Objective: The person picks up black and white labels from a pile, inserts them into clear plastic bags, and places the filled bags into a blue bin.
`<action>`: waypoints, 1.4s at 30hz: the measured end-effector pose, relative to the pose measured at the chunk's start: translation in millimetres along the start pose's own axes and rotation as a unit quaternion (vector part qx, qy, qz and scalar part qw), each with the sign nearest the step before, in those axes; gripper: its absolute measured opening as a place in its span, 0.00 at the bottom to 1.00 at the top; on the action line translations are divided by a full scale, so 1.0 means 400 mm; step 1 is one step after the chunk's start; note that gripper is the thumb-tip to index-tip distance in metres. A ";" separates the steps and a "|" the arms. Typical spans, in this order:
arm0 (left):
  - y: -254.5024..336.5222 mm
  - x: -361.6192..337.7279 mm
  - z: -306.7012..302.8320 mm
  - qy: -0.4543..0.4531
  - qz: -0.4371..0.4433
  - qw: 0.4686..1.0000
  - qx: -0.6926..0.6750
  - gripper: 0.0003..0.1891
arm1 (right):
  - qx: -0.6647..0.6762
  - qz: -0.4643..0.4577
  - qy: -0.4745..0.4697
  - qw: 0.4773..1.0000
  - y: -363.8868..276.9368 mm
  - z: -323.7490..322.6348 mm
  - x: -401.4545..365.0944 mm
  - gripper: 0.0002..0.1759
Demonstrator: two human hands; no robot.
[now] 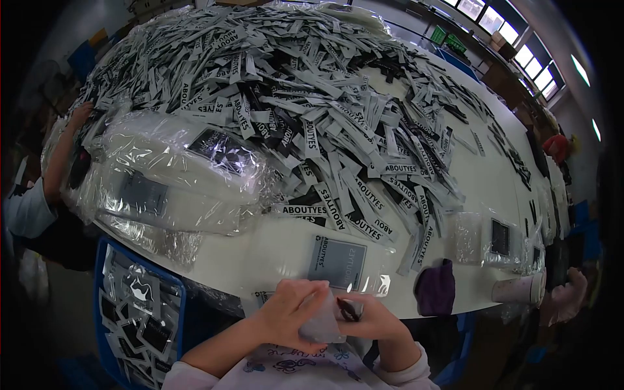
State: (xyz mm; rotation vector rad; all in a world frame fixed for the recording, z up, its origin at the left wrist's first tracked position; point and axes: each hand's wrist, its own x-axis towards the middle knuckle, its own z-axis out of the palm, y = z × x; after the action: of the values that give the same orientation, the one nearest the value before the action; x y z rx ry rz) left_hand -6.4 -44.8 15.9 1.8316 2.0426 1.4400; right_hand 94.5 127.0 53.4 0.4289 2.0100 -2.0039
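Close to my body, my left hand (286,318) curls its fingers around a small translucent white plastic bag (323,324). My right hand (374,320) grips the same bag from the other side. A small dark reddish-black item (348,311) shows at my right hand's fingers; its kind I cannot tell. Just beyond both hands lies a clear plastic packaging bag (377,257) with a grey printed label. Behind it spreads a big heap of slim black-and-white packets (312,136) printed ABOUTYES.
Clear plastic bags (175,162) pile up at left. A blue crate (181,305) of labelled packs stands below the table edge. To the right are a purple cloth item (435,288), a clear-wrapped stack (473,237) and a pale cup (518,288). Another person's arm (58,156) reaches in at left.
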 end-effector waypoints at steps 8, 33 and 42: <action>0.029 0.024 -0.031 -0.097 0.033 0.982 0.156 0.38 | -0.187 -0.023 0.119 0.975 -0.010 0.012 -0.002 0.12; 0.014 0.014 0.031 0.057 -0.099 0.992 0.047 0.53 | -0.267 -0.351 0.216 0.871 -0.048 0.040 -0.001 0.21; 0.025 0.036 -0.037 -0.060 -0.079 0.995 0.010 0.52 | -0.374 -0.324 0.066 0.866 -0.002 0.017 -0.004 0.13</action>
State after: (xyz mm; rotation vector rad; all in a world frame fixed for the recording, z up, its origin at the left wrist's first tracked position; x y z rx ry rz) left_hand -11.7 -43.3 38.3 1.6762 2.0949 1.2436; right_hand 95.6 120.2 54.7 -0.3411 3.0746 -1.2529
